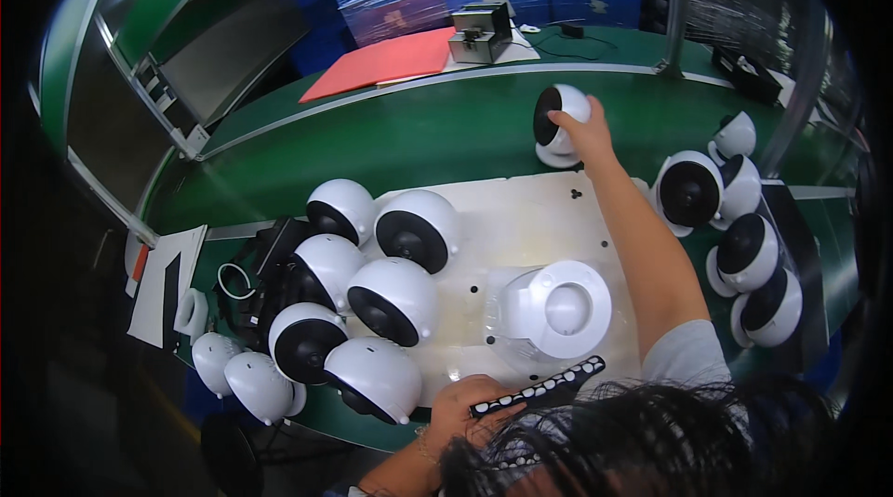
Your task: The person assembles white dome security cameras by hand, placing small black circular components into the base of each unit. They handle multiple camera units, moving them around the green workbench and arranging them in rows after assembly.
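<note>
My right hand (586, 130) reaches far forward and grips the head of a white ball-shaped device with a black round face (558, 106). Its round white base meets the green surface. Low in the picture, my left hand (465, 409) is closed on a black strip with a row of white oval spots (539, 388); dark hair hides part of that area. Between my arms, a white ring-shaped part (595, 306) lies in a clear plastic holder (498, 311) on the pale board (502, 218).
Several white ball-shaped housings with black faces (395, 297) crowd the board's left half. More of these devices (690, 190) stand at the right. Black items (279, 255) lie far left. Behind the green belt (391, 134) are a red sheet (391, 60) and a metal box (479, 37).
</note>
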